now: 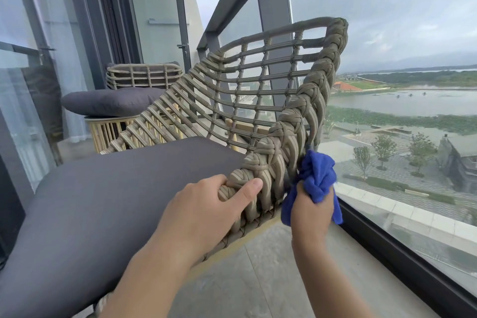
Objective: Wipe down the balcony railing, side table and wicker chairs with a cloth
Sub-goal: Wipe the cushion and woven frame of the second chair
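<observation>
The left hand [206,204] grips the near wicker chair [260,100] by its braided rim, while the right hand [311,210] clutches a blue cloth [316,173] against the rim's right side.

No readable text, label, brand, number or sign shows on anything in view.

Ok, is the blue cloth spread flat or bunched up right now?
Bunched up. The blue cloth is crumpled into a wad in the right hand, with folds sticking up and a corner hanging down, beside the wicker chair arm.
</observation>
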`<act>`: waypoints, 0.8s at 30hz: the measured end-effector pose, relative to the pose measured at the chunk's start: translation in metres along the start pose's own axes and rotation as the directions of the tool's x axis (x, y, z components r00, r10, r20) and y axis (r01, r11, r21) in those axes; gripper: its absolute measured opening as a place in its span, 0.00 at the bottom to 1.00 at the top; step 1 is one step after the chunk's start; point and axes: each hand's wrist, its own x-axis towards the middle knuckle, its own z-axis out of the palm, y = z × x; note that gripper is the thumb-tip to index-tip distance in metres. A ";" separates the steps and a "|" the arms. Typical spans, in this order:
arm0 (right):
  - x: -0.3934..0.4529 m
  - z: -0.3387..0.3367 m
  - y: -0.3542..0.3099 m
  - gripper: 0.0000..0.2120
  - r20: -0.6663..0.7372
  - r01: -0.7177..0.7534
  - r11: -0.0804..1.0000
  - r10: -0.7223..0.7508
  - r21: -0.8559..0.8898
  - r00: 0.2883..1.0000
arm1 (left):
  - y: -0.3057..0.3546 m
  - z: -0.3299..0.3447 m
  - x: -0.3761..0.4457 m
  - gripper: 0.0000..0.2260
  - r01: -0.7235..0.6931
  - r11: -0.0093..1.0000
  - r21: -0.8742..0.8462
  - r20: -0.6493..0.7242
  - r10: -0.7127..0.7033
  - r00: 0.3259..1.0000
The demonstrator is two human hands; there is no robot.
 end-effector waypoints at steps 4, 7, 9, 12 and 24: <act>-0.006 0.011 0.004 0.07 0.062 -0.088 0.996 0.088 -0.004 0.994 | 0.002 0.006 0.000 0.34 -0.022 1.000 0.021 -0.140 0.025 0.990; -0.010 0.019 -0.003 0.08 0.036 -0.098 0.995 0.097 0.036 0.995 | 0.000 0.008 0.003 0.34 -0.046 0.999 0.016 -0.150 0.048 0.987; -0.017 0.025 -0.007 0.15 0.011 -0.083 0.997 0.082 0.010 0.997 | -0.001 0.009 0.003 0.32 -0.047 0.999 0.025 -0.152 0.050 0.987; -0.030 0.031 -0.018 0.23 -0.019 -0.043 0.997 0.044 0.067 0.999 | 0.000 0.009 0.002 0.33 -0.039 0.999 0.031 -0.163 0.044 0.986; -0.057 0.043 -0.057 0.30 -0.072 0.173 0.972 -0.163 0.160 0.984 | 0.002 0.008 0.003 0.33 -0.029 0.998 0.048 -0.171 0.037 0.985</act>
